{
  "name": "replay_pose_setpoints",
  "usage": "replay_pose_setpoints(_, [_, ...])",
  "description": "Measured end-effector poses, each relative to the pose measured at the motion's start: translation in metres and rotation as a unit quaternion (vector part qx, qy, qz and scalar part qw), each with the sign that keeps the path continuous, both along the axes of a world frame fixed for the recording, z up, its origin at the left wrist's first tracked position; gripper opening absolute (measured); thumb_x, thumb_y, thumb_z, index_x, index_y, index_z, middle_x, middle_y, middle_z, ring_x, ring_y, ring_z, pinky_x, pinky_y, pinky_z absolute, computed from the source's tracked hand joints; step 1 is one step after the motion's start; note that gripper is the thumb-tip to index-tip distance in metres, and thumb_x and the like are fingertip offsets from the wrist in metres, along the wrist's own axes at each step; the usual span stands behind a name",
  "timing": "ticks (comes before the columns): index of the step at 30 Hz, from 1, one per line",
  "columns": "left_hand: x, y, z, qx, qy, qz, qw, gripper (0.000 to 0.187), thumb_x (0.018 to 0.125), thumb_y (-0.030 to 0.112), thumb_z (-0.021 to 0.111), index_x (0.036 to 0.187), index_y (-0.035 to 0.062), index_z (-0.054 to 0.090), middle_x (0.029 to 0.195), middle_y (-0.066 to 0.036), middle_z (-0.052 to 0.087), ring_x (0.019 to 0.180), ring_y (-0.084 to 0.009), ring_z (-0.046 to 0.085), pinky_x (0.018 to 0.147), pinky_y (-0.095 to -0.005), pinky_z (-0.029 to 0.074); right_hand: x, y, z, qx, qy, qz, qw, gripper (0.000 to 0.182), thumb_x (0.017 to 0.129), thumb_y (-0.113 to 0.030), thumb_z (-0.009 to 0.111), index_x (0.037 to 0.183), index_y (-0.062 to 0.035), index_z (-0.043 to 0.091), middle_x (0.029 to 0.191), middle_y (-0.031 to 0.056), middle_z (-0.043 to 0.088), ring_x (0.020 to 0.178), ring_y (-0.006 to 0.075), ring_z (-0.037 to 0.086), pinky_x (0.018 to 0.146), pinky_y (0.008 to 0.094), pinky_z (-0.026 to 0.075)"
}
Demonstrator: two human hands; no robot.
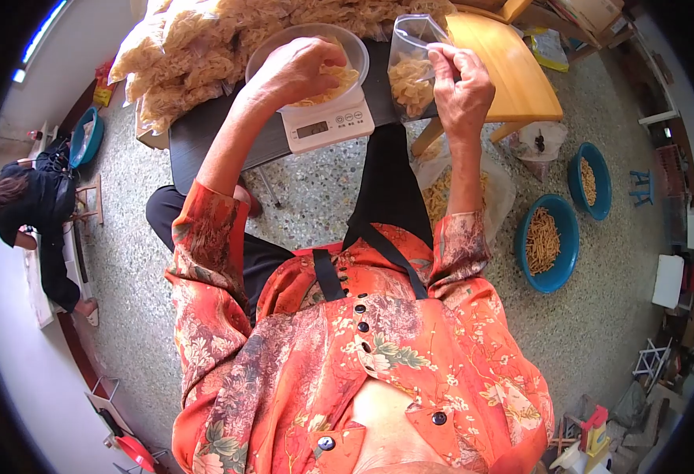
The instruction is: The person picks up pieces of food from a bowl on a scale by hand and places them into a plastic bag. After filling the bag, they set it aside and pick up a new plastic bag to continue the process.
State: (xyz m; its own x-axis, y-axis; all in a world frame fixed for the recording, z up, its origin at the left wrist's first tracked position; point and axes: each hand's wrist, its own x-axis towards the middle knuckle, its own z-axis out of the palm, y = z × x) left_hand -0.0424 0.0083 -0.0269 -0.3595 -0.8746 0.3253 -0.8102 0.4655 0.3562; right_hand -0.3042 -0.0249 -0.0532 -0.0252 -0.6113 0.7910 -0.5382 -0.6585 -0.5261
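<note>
A clear round bowl [354,46] with pale yellow dried pieces [337,84] rests on a white scale [329,124], whose display digits are too small to read surely. My left hand [303,69] reaches into the bowl, its fingers curled round some of the pieces. Pinched at its rim by my right hand [465,87], a clear plastic bag [411,73] stands open beside the bowl, partly filled with similar pieces.
Filled bags [197,49] are heaped at the back of the dark table [197,141]. A wooden stool [505,67] stands right. Blue basins [551,278] with sticks and an open sack [485,193] are on the floor. Another person [39,205] bends at far left.
</note>
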Motion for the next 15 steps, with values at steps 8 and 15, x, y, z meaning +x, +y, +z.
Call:
replay_pose_setpoints(8, [-0.01,-0.007,-0.003,0.058,-0.045,0.014,0.997,0.022,0.082,0.015,0.073,0.102,0.0047,0.075,0.097,-0.016,0.074,0.092,-0.0317,0.071,0.083,-0.0405,0.056,0.001,0.001,-0.005,0.046,-0.021,0.025,0.998,0.01,0.086,-0.012,0.079,0.095,-0.0078,0.078,0.089,0.0085,0.074,0.082,0.0261,0.07,0.074,0.0357,0.056])
replay_pose_setpoints(15, [-0.008,-0.012,-0.005,0.057,-0.024,0.027,0.998,0.018,0.082,0.011,0.073,0.097,0.0019,0.074,0.092,-0.017,0.074,0.086,-0.033,0.071,0.079,-0.04,0.056,0.003,0.003,-0.003,0.04,-0.059,0.035,0.997,0.01,0.086,-0.011,0.079,0.095,-0.0072,0.078,0.088,0.0084,0.074,0.079,0.0242,0.071,0.073,0.0331,0.056])
